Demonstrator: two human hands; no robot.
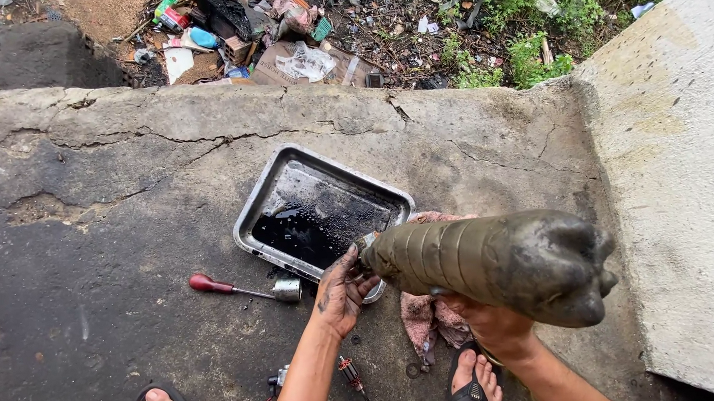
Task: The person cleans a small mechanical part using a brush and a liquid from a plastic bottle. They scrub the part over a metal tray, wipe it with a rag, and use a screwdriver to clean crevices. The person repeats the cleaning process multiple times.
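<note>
Left hand (340, 291): I have my oily fingers closed around the neck of the bottle (498, 264), at its mouth, just at the near edge of the tray (259, 201).
Right hand (490, 321): I hold the bottle from below, palm up, fingers wrapped on its body.
Bottle: dirty plastic, lying almost flat, mouth to the tray, bottom to me.
Tray: metal, on the concrete, with dark oil in its near part.
Rag (424, 314): pink, under the bottle, beside the tray.
Screwdriver (241, 289): red handle, left of my left hand.
Advice: I judge the mouth must sit over the tray edge, and the tilt must be slow, so the liquid does not fall on the concrete.
</note>
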